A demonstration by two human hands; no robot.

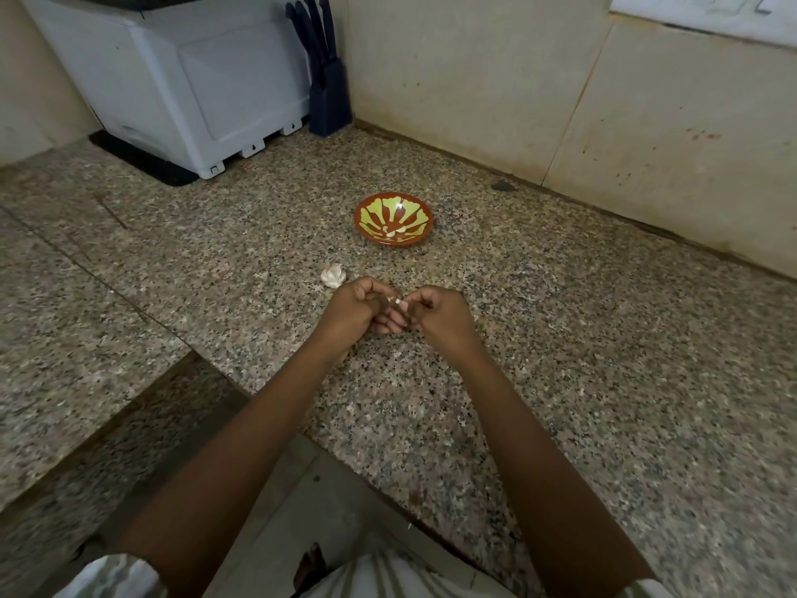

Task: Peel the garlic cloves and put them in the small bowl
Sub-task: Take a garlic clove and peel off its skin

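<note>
- A small pale garlic clove is pinched between the curled fingertips of the left hand and the right hand, low over the counter's middle.
- A white garlic bulb lies just beyond the left hand.
- The speckled granite counter meets beige wall tiles. A white appliance and a dark knife block stand far left.
- The small bowl, red-brown with a yellow-green pattern, sits beyond the hands and holds a few peeled cloves.

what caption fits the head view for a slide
Left hand and right hand pinch a garlic clove; small bowl holds peeled cloves.
</note>
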